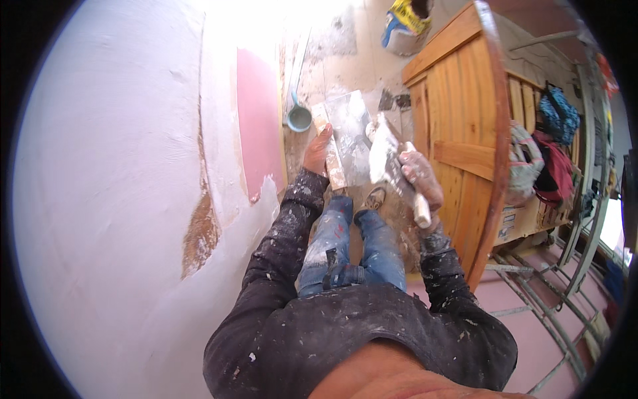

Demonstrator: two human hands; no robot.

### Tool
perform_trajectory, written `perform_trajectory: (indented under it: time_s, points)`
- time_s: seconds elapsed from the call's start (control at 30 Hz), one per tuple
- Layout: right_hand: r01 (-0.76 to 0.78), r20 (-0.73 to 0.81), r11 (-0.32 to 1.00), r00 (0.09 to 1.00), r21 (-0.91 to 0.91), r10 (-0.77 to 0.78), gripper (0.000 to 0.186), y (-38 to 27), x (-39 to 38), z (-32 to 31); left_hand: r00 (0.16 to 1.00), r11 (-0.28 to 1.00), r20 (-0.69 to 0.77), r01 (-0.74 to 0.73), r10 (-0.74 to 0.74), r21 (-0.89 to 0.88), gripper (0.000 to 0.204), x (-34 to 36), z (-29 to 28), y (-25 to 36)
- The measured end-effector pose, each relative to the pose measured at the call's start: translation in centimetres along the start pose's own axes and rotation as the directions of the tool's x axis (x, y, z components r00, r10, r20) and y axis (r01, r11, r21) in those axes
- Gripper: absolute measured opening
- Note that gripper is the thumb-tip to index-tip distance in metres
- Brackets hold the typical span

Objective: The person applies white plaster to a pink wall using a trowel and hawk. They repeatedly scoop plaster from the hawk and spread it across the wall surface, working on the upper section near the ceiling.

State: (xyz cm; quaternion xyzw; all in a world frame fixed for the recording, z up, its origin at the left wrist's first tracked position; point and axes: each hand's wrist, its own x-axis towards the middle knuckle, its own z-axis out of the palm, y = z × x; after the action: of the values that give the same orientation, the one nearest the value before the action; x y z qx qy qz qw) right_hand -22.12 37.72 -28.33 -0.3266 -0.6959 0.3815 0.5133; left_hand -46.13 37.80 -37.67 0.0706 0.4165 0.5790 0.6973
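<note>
Clasping a wide grey metal blade [353, 143], white-smeared, wood-edged, left-hand grip [318, 151] closed on it, upper centre of frame, right-hand grip [423, 178] wrapped around a plaster-caked metal trowel [383, 156]

From where I stand, the wall [133, 166] blocks passage left of the fingers of the left hand [316, 157]; the wooden door [458, 113] bars the right hand's [424, 179] right side. 2 tools, a wide blade [352, 143] and a plaster-laden trowel [383, 156], crowd between the fingers. Beyond them, floor [369, 63] offers passage toward a sack [407, 33].
</note>
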Motion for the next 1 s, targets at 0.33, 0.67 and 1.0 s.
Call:
perform_trajectory:
  time_s: [0.33,0.67,1.0]
  points:
    - [0.169,0.071,0.925,0.986,-0.340,-0.154,0.047,-14.6,0.9,-4.1,0.989,0.965,0.132,-0.096,0.065,0.243,0.033,-12.3,13.7,8.9]
    - [-0.254,-0.178,0.893,0.963,-0.372,0.200,0.037,-16.4,-14.6,-9.8,0.970,0.983,0.207,0.093,-0.125,0.155,0.028,-24.4,21.4,6.9]
    - [-0.637,-0.422,0.751,0.738,-0.176,0.527,0.035,-21.8,-37.3,-14.2,0.808,0.941,0.483,0.277,-0.338,0.196,0.022,-33.4,31.8,1.7]
